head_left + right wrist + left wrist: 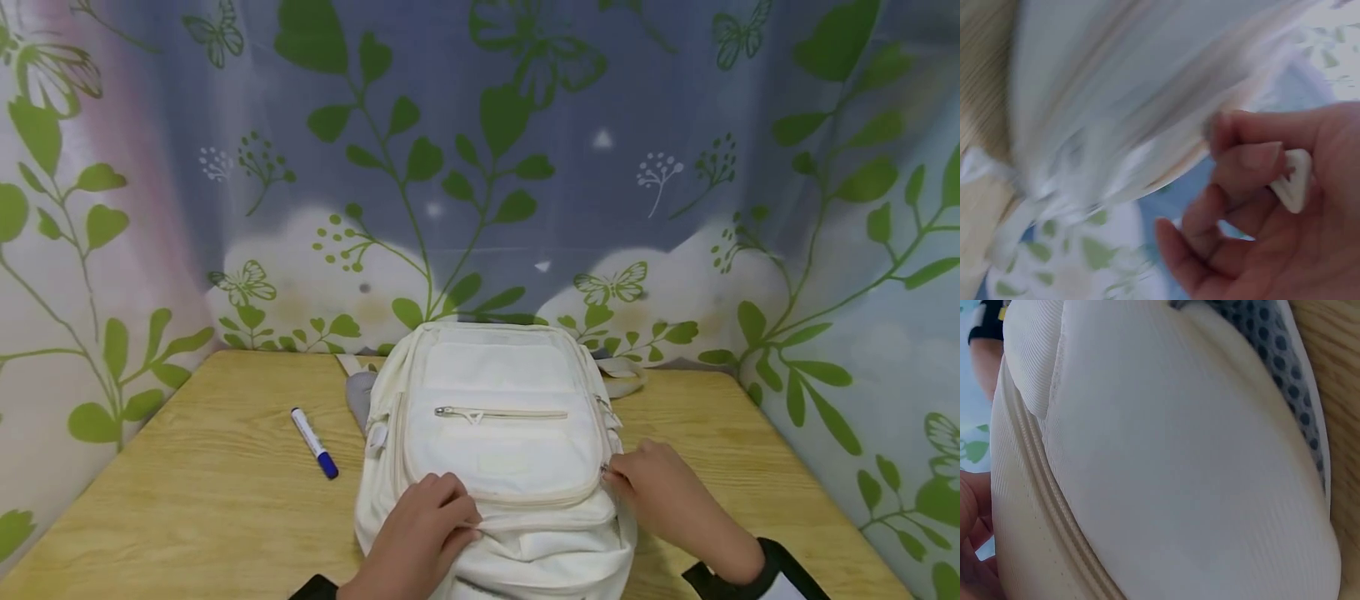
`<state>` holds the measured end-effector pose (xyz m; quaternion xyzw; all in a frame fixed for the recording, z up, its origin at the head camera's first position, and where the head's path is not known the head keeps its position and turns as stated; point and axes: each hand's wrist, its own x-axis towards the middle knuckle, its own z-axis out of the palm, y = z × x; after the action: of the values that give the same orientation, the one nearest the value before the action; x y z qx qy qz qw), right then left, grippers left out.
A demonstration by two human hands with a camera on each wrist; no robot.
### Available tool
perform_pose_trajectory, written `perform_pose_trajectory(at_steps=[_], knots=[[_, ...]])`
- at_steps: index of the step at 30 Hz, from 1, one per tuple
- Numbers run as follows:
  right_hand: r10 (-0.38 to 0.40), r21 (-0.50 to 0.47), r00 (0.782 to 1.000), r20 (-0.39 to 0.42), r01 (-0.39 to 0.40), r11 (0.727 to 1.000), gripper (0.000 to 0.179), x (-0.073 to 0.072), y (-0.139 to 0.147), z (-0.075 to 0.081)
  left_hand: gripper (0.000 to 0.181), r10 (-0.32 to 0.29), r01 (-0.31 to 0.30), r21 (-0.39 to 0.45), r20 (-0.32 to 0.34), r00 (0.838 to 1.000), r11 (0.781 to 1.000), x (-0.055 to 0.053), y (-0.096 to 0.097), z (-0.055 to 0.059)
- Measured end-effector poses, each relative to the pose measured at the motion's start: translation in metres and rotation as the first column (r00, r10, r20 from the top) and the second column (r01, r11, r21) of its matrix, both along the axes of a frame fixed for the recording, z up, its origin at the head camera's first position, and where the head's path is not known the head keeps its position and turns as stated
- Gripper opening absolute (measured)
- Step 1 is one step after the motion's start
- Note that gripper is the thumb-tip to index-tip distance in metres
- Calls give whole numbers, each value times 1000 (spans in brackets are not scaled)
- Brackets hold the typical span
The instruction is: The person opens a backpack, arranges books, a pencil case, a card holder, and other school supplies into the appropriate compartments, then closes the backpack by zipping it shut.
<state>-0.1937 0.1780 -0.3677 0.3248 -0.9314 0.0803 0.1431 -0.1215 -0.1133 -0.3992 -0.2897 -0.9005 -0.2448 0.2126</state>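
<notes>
A white backpack (pixel 510 367) lies on the table with its front pocket facing up. My right hand (pixel 660 492) pinches a zipper slider at the right side of that pocket. In the right wrist view, the slider's white triangular pull (pixel 1295 181) shows inside the right hand (pixel 1260 206), against the curled fingers. At the lower front of the bag, my left hand (pixel 420 533) grips a fold of fabric between thumb and bent fingers. The left wrist view mostly holds the bag's side (pixel 1166 444) and a zipper track (pixel 1054 487); the left fingertips are largely hidden there.
A white marker with a blue cap (pixel 315 443) lies on the wooden table (pixel 225 483), left of the bag. Grey and beige straps (pixel 622 377) stick out behind the bag. A leaf-patterned curtain (pixel 480 208) stands along the back and both sides.
</notes>
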Motion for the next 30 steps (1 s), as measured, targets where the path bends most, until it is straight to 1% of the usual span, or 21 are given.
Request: perform_pose_trajectory(at_steps=[3, 5, 6, 9, 12, 14, 16, 18, 19, 21, 23, 24, 26, 27, 30], knots=[[84, -26, 993, 88, -82, 996, 38, 18, -11, 7, 10, 14, -14, 20, -9, 1000, 1000, 0, 2, 0], [138, -54, 983, 125, -132, 990, 36, 27, -24, 10, 10, 24, -23, 35, -23, 999, 999, -1, 3, 1], [158, -63, 979, 131, -151, 987, 35, 30, -31, 11, 11, 28, -27, 41, -33, 999, 999, -1, 3, 1], [187, -58, 976, 108, -182, 982, 30, 36, -55, 12, 13, 33, -29, 51, -63, 997, 998, 0, 4, -1], [194, -37, 978, 78, -192, 981, 28, 40, -74, 12, 14, 18, -13, 53, -94, 995, 999, 0, 4, -3], [190, -30, 980, 66, -188, 982, 28, 41, -81, 11, 15, 1, 4, 44, -99, 995, 999, 1, 3, -3], [184, -47, 980, 81, -181, 982, 25, 44, -84, 11, 12, -12, 14, 35, -68, 998, 999, 1, 3, -1], [166, -70, 982, 94, -160, 985, 20, 47, -82, 12, 8, -11, 11, 20, -2, 1000, 1000, 2, 4, 5], [156, -82, 982, 102, -148, 985, 19, 49, -81, 13, 9, -12, 11, 11, 39, 999, 1000, 1, 5, 9], [139, -115, 983, 120, -125, 985, 15, 53, -77, 15, 17, -7, 8, -7, 112, 994, 1000, 0, 8, 17], [115, -152, 983, 143, -93, 984, 11, 58, -74, 17, 25, -6, 12, -36, 163, 987, 999, -2, 15, 24], [110, -174, 982, 152, -83, 981, 10, 60, -72, 18, 27, -11, 20, -51, 176, 984, 999, -4, 18, 27], [116, -226, 981, 155, -79, 971, 5, 64, -71, 19, 28, -26, 41, -77, 179, 983, 996, -6, 26, 31], [118, -248, 980, 162, -76, 966, 3, 65, -70, 19, 26, -39, 54, -86, 174, 984, 995, -7, 29, 32], [149, -300, 972, 181, -90, 950, 9, 67, -69, 20, 17, -80, 93, -94, 135, 988, 991, -9, 36, 31]])
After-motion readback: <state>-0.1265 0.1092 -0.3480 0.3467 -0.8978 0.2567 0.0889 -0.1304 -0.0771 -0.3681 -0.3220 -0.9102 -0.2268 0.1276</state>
